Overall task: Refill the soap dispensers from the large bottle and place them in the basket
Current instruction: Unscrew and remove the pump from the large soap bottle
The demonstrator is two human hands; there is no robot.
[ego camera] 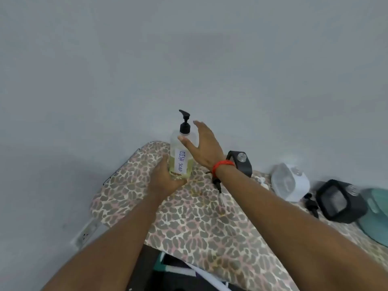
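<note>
Soap bottle (181, 156) steadied upright on a leopard-print cover (199, 217)

The left hand (165, 179) curls round the base of the clear bottle marked DISH SOAP, near the cover's far end. The right hand (204, 145) is spread wide beside its shoulder, thumb at the plastic (touching or not, one cannot tell), just below the black pump head (184, 122). Pale yellow liquid fills only the lower part, so it should lift light and bottom-weighted. The smooth wall may be slick and yield to a squeeze. The body below the shoulder looks the surest hold, the pump collar the place to twist. A teal basket (375, 217) sits well to the right.
</note>
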